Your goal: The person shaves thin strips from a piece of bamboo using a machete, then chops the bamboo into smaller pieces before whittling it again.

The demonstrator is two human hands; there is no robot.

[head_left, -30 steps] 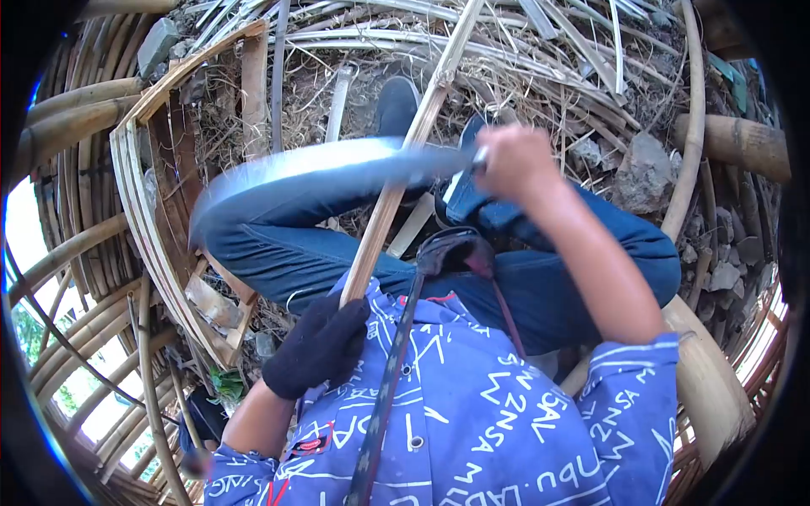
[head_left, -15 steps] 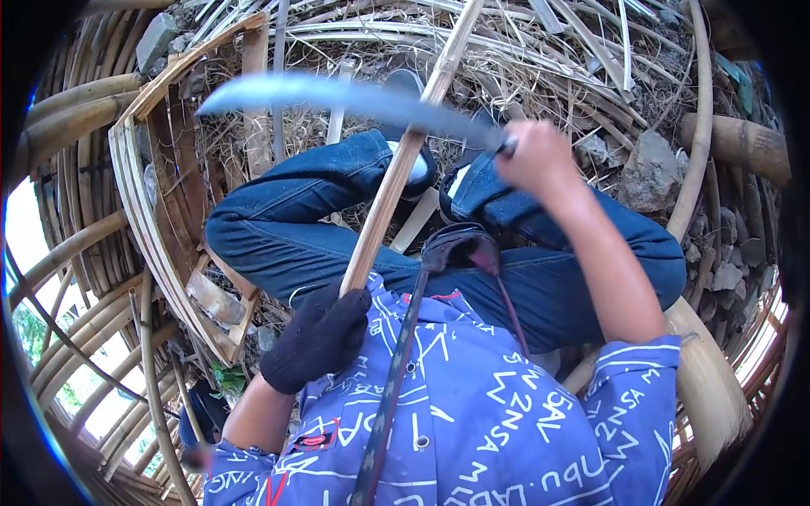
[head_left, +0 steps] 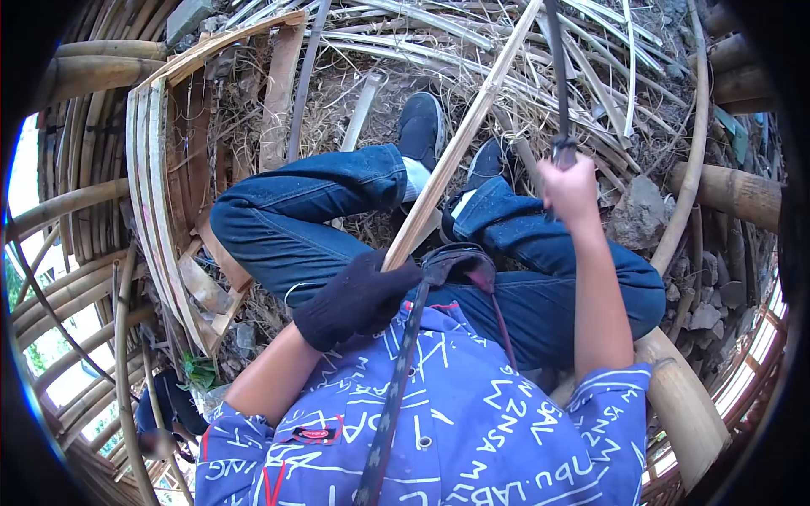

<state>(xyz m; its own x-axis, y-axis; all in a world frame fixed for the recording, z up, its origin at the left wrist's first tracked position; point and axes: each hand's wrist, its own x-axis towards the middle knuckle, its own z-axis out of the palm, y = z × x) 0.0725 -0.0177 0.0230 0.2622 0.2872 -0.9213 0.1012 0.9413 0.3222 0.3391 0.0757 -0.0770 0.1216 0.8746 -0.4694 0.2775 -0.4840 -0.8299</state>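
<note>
My left hand (head_left: 359,297), in a dark knit glove, is closed round the lower end of a long split bamboo strip (head_left: 464,139). The strip slants up and to the right, passing between my shoes. My bare right hand (head_left: 570,190) grips the handle of a long-bladed knife (head_left: 558,72), right of the strip. The blade points up, seen nearly edge-on and apart from the strip. A dark strap (head_left: 396,392) hangs down over my patterned blue shirt.
A wooden frame (head_left: 160,202) stands at the left. Cut bamboo strips (head_left: 405,46) litter the ground ahead. Rocks (head_left: 643,207) and thick bamboo poles (head_left: 738,196) lie at the right. Part of another person (head_left: 164,413) shows at the lower left.
The knife has swung from pointing left across the strip to pointing up, right of it. My right hand moved right and down; my left hand moved right and slightly up with the strip.
</note>
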